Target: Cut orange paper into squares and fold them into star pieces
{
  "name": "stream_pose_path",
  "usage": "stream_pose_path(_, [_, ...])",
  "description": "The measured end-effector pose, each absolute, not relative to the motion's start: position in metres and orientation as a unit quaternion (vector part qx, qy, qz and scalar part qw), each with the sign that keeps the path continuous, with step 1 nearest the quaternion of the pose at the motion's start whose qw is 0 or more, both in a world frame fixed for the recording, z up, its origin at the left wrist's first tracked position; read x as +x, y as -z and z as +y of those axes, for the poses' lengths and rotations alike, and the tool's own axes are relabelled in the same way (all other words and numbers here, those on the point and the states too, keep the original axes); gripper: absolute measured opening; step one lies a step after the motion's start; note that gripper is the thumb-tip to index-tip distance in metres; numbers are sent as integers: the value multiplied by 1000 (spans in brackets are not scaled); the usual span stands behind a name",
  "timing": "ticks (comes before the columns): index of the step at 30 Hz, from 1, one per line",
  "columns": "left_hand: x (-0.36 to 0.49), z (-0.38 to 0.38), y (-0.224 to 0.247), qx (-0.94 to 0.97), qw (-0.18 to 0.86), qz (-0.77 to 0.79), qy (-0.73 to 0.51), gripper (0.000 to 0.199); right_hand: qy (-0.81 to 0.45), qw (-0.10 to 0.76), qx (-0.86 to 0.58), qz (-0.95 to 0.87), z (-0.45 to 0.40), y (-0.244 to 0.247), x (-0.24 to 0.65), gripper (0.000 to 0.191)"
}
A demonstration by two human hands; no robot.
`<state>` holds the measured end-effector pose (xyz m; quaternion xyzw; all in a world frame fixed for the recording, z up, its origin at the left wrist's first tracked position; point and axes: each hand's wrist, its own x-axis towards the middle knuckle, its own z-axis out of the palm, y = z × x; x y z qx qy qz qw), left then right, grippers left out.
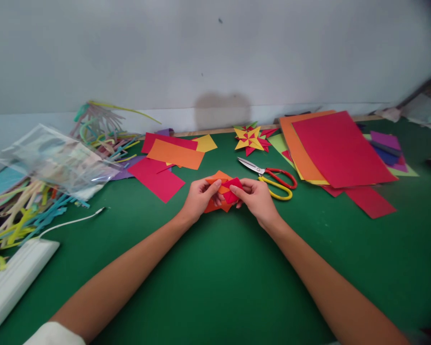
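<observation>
Near the middle of the green table (215, 268), my left hand (200, 195) pinches a folded orange paper piece (219, 176). My right hand (255, 195) has thumb and fingers closed on a small folded red paper piece (232, 190), which overlaps the orange one. Parts of both papers are hidden by my fingers. Scissors (264, 171) with a red and a yellow handle lie just beyond my right hand. Behind them sits a folded paper star (249, 139) in yellow, red and green.
Red sheet (341, 148) tops a paper stack at right. Smaller red sheet (156, 178) and orange strip (175, 154) lie left of centre. At left are a clear plastic bag (61, 158), pipe cleaners (25, 211), a white power strip (17, 282) and a white cable (72, 222).
</observation>
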<state>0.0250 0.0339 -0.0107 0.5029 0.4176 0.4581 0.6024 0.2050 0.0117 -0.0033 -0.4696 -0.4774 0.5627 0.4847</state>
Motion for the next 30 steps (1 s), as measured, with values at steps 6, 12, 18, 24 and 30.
stream_pose_path(6, [25,34,11,528,570,415,-474,34,-574,467,-461,-490,12,2,207,32])
stream_pose_path(12, [24,36,8,562,526,430,-472,27,-552,449,-460,-531,15,4,214,29])
stream_pose_path(18, [23,35,9,553,539,426,-471,27,-552,455,-457,-528,14,1,214,28])
stream_pose_path(24, [23,36,11,534,532,426,-500,33,-529,488,-457,-524,18,2,218,24])
stream_pose_path(30, [22,37,12,522,495,446,-532,33,-529,488,-461,-520,21,3,218,26])
